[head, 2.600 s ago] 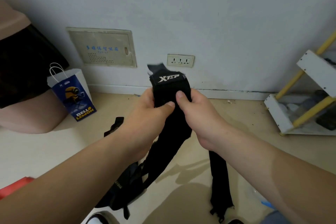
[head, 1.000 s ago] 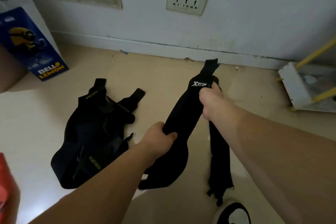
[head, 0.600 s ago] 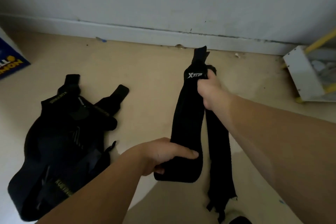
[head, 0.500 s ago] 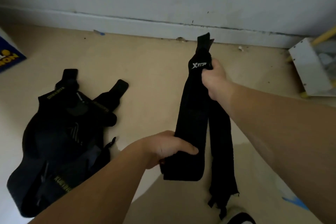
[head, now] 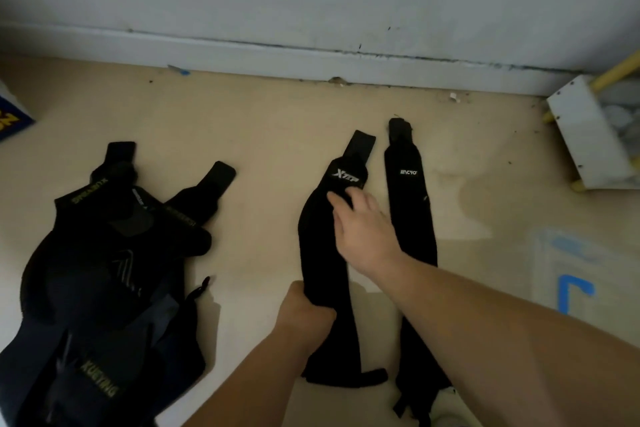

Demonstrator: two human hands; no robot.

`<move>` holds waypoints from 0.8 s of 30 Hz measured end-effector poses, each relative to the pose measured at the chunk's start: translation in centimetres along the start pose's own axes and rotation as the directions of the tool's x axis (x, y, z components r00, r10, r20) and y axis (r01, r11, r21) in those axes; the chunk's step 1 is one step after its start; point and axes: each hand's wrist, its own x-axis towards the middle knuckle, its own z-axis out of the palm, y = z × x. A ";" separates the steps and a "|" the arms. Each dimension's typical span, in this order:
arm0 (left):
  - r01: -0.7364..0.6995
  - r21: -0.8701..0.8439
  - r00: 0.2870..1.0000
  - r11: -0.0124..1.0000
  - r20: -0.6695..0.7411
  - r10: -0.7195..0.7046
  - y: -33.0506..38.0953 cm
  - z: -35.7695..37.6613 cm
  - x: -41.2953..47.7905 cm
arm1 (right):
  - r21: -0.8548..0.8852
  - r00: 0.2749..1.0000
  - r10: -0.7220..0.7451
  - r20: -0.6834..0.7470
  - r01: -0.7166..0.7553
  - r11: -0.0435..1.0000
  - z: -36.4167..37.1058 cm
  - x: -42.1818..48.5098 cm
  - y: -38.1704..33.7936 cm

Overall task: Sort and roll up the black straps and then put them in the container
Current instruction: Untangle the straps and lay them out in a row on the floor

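A black strap with white lettering [head: 320,253] lies flat on the beige floor, its tab end toward the wall. My left hand [head: 304,314] grips its left edge near the lower half. My right hand [head: 360,229] rests on its upper part with straight fingers. A second black strap [head: 410,204] lies parallel just to the right, partly under my right forearm. At the left a pile of several black straps [head: 110,270] with yellow-green lettering is heaped on the floor. No container for the straps shows clearly.
The white wall and baseboard [head: 311,55] run across the top. A white shelf unit with yellow rods [head: 588,135] stands at the right. A blue bag corner [head: 10,121] peeks in at the left edge. Blue tape marks [head: 571,291] are on the floor at right.
The lettered strap went from being held up in both hands to lying flat on the floor. My right hand released its top end and now rests on it with straight fingers.
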 end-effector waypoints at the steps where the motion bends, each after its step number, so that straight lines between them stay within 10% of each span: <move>1: -0.016 0.041 1.000 0.999 -0.018 0.017 -0.3 -0.1 0.1 | 0.048 1.000 0.021 0.022 -0.022 0.999 0.2 -0.4 -0.6; 9: -0.099 0.071 0.992 0.993 -0.076 0.105 0.3 -0.8 0.7 | -0.037 0.932 0.189 0.310 -0.187 0.982 -1.3 2.3 -1.9; 16: 0.003 -0.057 0.999 0.998 0.051 0.000 1.1 -0.7 1.0 | -0.253 0.969 0.243 -0.045 -0.247 0.936 -2.2 3.2 1.7; 20: -0.108 0.273 0.950 0.956 0.311 0.018 0.3 0.2 0.3 | -0.152 0.973 0.225 0.051 -0.215 0.965 -0.5 2.3 1.9; 24: -0.166 0.200 0.959 0.966 0.262 0.110 0.5 0.3 0.5 | -0.066 0.934 0.300 0.195 -0.292 0.954 -0.2 3.0 1.9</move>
